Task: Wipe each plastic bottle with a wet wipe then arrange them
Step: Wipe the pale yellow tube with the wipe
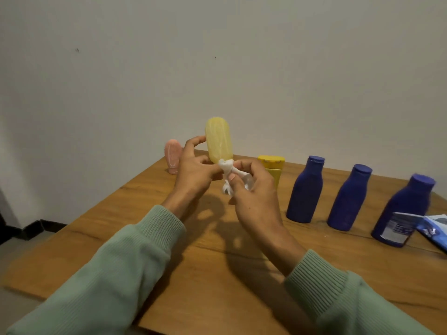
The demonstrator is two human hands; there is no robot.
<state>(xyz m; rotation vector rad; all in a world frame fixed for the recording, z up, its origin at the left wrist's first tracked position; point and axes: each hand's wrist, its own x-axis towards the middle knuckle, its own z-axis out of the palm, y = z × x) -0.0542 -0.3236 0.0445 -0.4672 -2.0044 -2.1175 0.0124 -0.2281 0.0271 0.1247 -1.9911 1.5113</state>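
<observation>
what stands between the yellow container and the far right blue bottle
In the head view, two upright bottles: the left blue bottle and the middle blue bottle.

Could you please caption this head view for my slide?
Left hand holds yellow bottle; right hand holds wipe at its lower end.

Centre frame: a translucent pale yellow oblong plastic bottle (219, 140) above a crumpled white wet wipe (228, 172). To its left is a pale pink plastic bottle (172, 157), to its right an opaque bright yellow plastic bottle (271, 165). Further right stand three matte dark blue plastic bottles (305, 189) (348, 198) (404, 204), the last bearing a white-and-blue label (396, 226). Ribbed sage-green sleeves (108, 274) cross a warm brown wood-grain table (205, 262). The wall (290, 68) is off-white.
</observation>
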